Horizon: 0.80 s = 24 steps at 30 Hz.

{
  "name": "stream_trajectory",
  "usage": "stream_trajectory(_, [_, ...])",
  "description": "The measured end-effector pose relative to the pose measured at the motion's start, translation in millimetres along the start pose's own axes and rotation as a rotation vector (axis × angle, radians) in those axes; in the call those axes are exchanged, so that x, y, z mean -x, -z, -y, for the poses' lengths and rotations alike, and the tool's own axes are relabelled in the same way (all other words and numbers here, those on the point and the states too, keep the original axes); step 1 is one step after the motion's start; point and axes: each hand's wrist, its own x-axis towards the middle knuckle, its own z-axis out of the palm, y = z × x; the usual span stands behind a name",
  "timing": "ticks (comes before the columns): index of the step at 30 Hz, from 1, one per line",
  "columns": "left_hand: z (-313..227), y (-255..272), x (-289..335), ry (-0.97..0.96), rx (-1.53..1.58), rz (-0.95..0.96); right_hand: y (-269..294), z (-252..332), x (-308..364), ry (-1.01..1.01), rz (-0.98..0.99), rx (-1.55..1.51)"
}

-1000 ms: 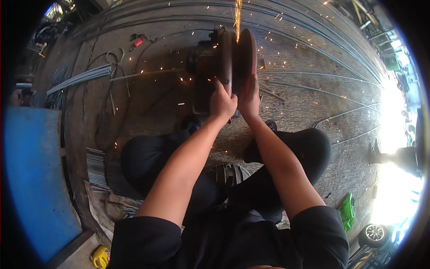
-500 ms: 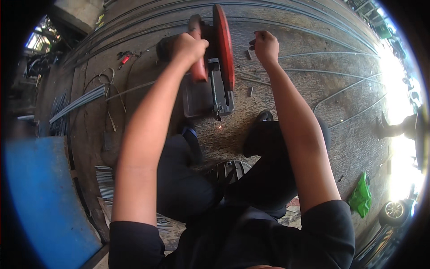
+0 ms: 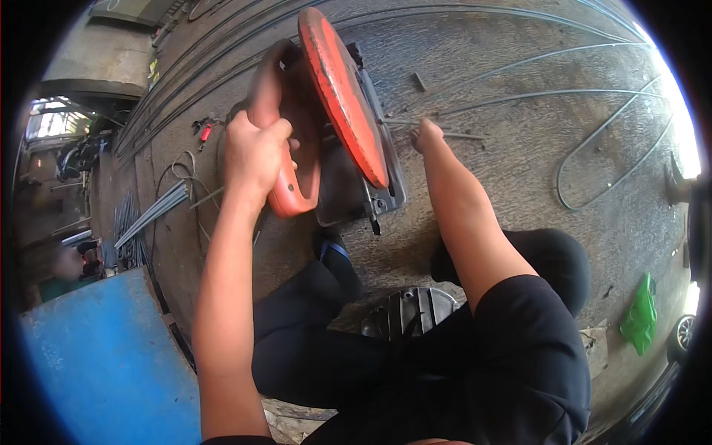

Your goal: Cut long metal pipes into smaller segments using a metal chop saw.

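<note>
A chop saw with a red-orange blade guard (image 3: 345, 96) stands on the floor in front of me, its head raised and tilted above the dark base (image 3: 397, 189). My left hand (image 3: 256, 152) is wrapped round its orange loop handle (image 3: 291, 194). To the right of the saw, my right hand (image 3: 428, 136) is low over a thin metal rod (image 3: 467, 136) by the base. Its fingers look closed on the rod, though they are mostly hidden behind the hand.
Long metal rods (image 3: 519, 96) lie across the floor ahead and to the right. Cut rods (image 3: 152, 215) are bundled at left, near a red-handled tool (image 3: 205, 133). A blue panel (image 3: 111, 356) is at lower left, a green bag (image 3: 640, 315) at right. A small offcut (image 3: 420, 81) lies beyond my right hand.
My left hand has brought the saw's handle and guard up and closer to me. My right hand has come down and nearer, to the rod beside the base. A small glowing spark has gone.
</note>
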Motion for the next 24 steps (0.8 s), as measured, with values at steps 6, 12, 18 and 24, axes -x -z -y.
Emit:
stream_trajectory(6, [7, -4, -3, -0.101, 0.118, -0.044, -5, 3, -43, -0.021, 0.033, -0.066])
stream_trajectory(12, [15, -2, -6, -0.109, 0.127, -0.049, -15, 84, 7, 0.159, 0.24, -0.243])
stream_trajectory(18, [20, -7, -4, -0.288, -0.169, -0.315, -51, 193, 179, 0.455, 0.646, -0.256])
stream_trajectory(24, [7, -32, 63, -1.004, -0.047, -0.683, -24, 161, 367, 0.506, 0.914, -0.143])
